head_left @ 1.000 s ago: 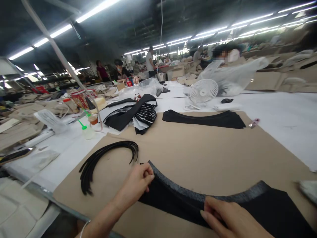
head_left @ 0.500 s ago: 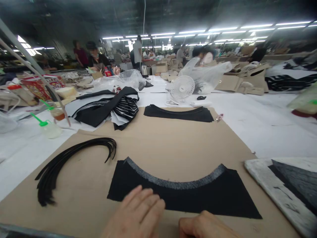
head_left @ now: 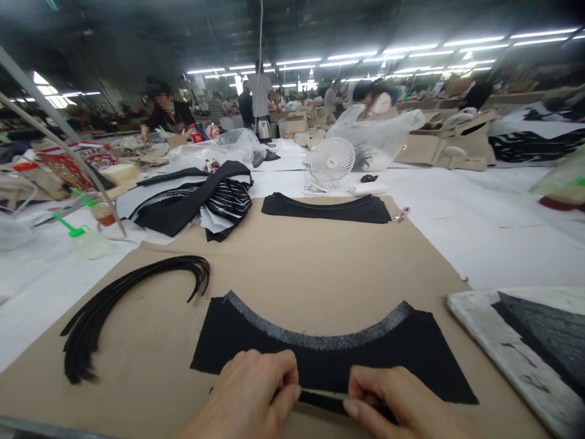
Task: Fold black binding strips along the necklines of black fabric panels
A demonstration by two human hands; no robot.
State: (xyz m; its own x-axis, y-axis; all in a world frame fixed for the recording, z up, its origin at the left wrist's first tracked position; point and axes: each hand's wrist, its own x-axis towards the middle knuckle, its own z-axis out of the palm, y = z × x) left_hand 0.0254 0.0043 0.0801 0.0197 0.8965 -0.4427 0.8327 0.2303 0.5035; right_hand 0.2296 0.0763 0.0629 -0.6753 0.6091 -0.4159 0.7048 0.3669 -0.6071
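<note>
Between my two hands runs a narrow black strip (head_left: 323,402), at the near edge of a black fabric piece. My left hand (head_left: 258,390) pinches the strip with thumb and fingers, and my right hand (head_left: 388,399) pinches it a little farther along. The black fabric piece (head_left: 320,371) lies flat just beyond them, with a grey fuzzy band (head_left: 315,341) along its concave far edge. Similar black strips (head_left: 98,320) lie in a curved bundle to the left. All of this rests on a tan sheet (head_left: 292,262).
Another black curved piece (head_left: 326,210) lies at the sheet's far side, with a small white fan (head_left: 333,161) behind it. A pile of black pieces (head_left: 192,198) and a green-tipped bottle (head_left: 89,242) are at left. A pale board (head_left: 507,347) holds dark pieces at right. People work beyond.
My left hand has gone from lying flat with extended fingers to pinching the strip. The strip now shows between both hands, and my right hand has come up slightly.
</note>
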